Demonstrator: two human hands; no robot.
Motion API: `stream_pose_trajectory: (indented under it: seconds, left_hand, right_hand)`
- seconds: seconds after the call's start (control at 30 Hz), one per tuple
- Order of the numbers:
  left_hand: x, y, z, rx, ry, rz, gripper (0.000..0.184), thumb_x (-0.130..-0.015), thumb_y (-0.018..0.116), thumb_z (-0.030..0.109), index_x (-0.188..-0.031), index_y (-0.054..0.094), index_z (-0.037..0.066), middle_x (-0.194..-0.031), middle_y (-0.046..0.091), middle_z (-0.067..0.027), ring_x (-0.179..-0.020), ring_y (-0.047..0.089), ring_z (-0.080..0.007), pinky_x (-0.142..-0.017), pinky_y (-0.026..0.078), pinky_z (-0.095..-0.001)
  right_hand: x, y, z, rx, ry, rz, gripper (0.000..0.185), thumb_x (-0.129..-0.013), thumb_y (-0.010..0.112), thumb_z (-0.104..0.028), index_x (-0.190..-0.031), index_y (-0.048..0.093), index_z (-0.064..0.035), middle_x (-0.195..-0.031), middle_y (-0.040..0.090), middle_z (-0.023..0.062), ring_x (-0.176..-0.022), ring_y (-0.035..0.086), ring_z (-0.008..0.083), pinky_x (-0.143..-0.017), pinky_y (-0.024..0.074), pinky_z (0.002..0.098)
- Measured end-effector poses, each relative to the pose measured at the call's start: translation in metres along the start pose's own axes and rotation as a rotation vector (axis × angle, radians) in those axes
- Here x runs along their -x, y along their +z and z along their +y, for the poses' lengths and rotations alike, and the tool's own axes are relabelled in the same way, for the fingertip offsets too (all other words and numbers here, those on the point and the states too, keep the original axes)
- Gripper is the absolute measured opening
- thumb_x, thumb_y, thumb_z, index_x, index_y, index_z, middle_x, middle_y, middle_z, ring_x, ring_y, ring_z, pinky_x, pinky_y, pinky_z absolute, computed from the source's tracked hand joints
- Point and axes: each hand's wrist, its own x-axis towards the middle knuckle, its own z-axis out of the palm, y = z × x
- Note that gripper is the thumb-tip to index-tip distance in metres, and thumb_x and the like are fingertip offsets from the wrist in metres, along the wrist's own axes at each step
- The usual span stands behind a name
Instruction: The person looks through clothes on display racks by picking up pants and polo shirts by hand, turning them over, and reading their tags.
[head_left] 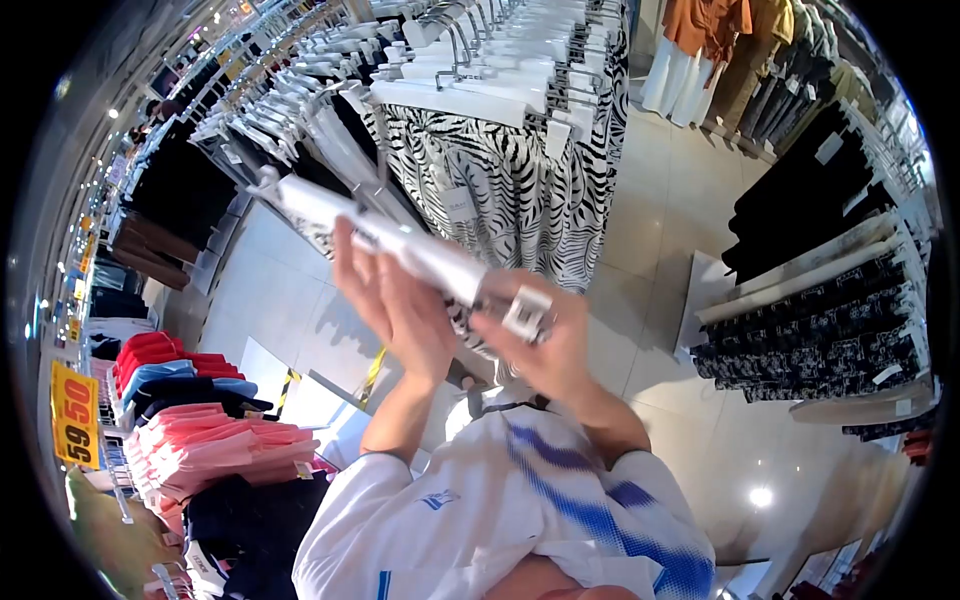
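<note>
A white clip hanger [420,250] lies slanted across the front of my body, blurred by motion. My left hand [395,315] holds it from below near the middle, with the fingers up against the bar. My right hand [545,340] is closed round its lower right end, beside a small white square piece [527,313]. Patches of black-and-white zebra print show behind the hanger and below my hands; most of that cloth is hidden. Just beyond hangs a row of zebra-print garments [500,180] on white hangers, with a paper tag [459,204] on the front one.
Racks of dark clothes [180,180] run along the left. Pink garments [205,445] hang at lower left by a yellow price sign [75,415]. At right hang black garments [800,200] and patterned dark garments [810,345]. Pale floor tiles [650,250] lie between racks.
</note>
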Motion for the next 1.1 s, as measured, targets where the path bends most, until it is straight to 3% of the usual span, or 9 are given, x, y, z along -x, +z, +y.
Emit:
stream_pose_trajectory:
  seconds: [0.03, 0.33, 0.43, 0.53, 0.73, 0.87, 0.9, 1.03, 1.1]
  left_hand:
    - [-0.003, 0.001, -0.008, 0.054, -0.039, -0.005, 0.053, -0.097, 0.039, 0.010, -0.145, 0.017, 0.007, -0.140, 0.031, -0.0155, -0.114, 0.046, -0.0219, -0.095, 0.042, -0.0378]
    - [-0.030, -0.012, -0.016, 0.334, -0.307, -0.249, 0.054, -0.095, 0.044, 0.019, -0.140, 0.018, 0.006, -0.125, 0.045, -0.0143, -0.117, 0.047, -0.0274, -0.104, 0.033, -0.0465]
    - [-0.031, -0.020, -0.012, 0.365, -0.308, -0.283, 0.053, -0.092, 0.043, 0.027, -0.137, 0.027, 0.004, -0.129, 0.045, -0.0188, -0.122, 0.043, -0.0387, -0.107, 0.029, -0.0510]
    - [-0.034, -0.033, 0.003, 0.366, -0.323, -0.310, 0.056, -0.089, 0.044, 0.036, -0.134, 0.036, 0.002, -0.132, 0.045, -0.0206, -0.127, 0.038, -0.0458, -0.110, 0.023, -0.0540]
    - [-0.022, -0.045, 0.019, 0.632, -0.397, -0.442, 0.047, -0.088, 0.049, 0.029, -0.123, 0.050, -0.003, -0.130, 0.045, -0.0209, -0.130, 0.036, -0.0343, -0.115, 0.016, -0.0451]
    - [-0.005, -0.047, 0.038, 0.260, -0.372, -0.420, 0.039, -0.094, 0.038, 0.026, -0.111, 0.053, -0.006, -0.132, 0.043, -0.0308, -0.118, 0.050, -0.0390, -0.104, 0.034, -0.0550]
    - [0.002, -0.056, 0.038, 0.076, -0.314, -0.378, 0.029, -0.095, 0.037, 0.020, -0.096, 0.052, -0.005, -0.113, 0.055, -0.0283, -0.094, 0.062, -0.0369, -0.082, 0.052, -0.0492]
    - [-0.002, -0.063, 0.022, -0.053, -0.590, -0.122, 0.024, -0.096, 0.040, 0.019, -0.080, 0.043, 0.002, -0.075, 0.055, -0.0134, -0.061, 0.062, -0.0318, -0.051, 0.052, -0.0381]
    - [-0.012, -0.055, 0.005, -0.078, -0.759, -0.129, 0.024, -0.096, 0.042, 0.023, -0.085, 0.045, 0.002, -0.079, 0.059, -0.0153, -0.063, 0.064, -0.0294, -0.053, 0.054, -0.0368]
  right_hand:
    - [-0.005, -0.008, 0.008, -0.027, 0.094, 0.010, 0.027, -0.078, 0.074, -0.015, -0.100, 0.067, 0.0000, -0.082, 0.068, 0.0084, -0.070, 0.063, 0.0113, -0.063, 0.0491, 0.0262]
    - [-0.031, -0.031, 0.026, 0.103, -0.008, -0.063, 0.032, -0.084, 0.068, -0.011, -0.110, 0.063, 0.0075, -0.094, 0.069, 0.0087, -0.085, 0.061, 0.0099, -0.076, 0.0489, 0.0257]
    - [-0.030, -0.018, 0.028, 0.078, -0.071, 0.060, 0.028, -0.083, 0.069, -0.014, -0.105, 0.067, 0.0034, -0.078, 0.069, 0.0059, -0.069, 0.057, 0.0045, -0.065, 0.0464, 0.0229]
    - [-0.030, -0.017, 0.049, -0.025, -0.105, 0.151, 0.024, -0.081, 0.069, -0.009, -0.101, 0.068, 0.0048, -0.084, 0.070, 0.0070, -0.077, 0.062, 0.0087, -0.070, 0.0488, 0.0239]
    - [-0.031, -0.033, 0.065, -0.156, -0.122, 0.087, 0.037, -0.089, 0.057, -0.013, -0.111, 0.053, 0.0157, -0.093, 0.066, 0.0224, -0.085, 0.067, 0.0279, -0.079, 0.0527, 0.0368]
    - [-0.031, -0.043, 0.058, -0.176, -0.163, 0.071, 0.038, -0.088, 0.058, -0.015, -0.111, 0.053, 0.0155, -0.091, 0.066, 0.0236, -0.083, 0.067, 0.0280, -0.079, 0.0527, 0.0376]
    - [-0.032, -0.045, 0.055, -0.211, -0.197, 0.079, 0.038, -0.088, 0.058, -0.015, -0.111, 0.053, 0.0153, -0.091, 0.066, 0.0242, -0.082, 0.067, 0.0282, -0.079, 0.0529, 0.0381]
    - [-0.028, -0.056, 0.059, -0.360, -0.208, 0.051, 0.031, -0.085, 0.059, -0.005, -0.112, 0.056, 0.0119, -0.096, 0.066, 0.0194, -0.084, 0.068, 0.0326, -0.080, 0.0520, 0.0391]
    - [-0.024, -0.058, 0.063, -0.386, -0.204, 0.044, 0.033, -0.083, 0.062, -0.006, -0.111, 0.057, 0.0117, -0.097, 0.066, 0.0195, -0.082, 0.068, 0.0321, -0.079, 0.0521, 0.0392]
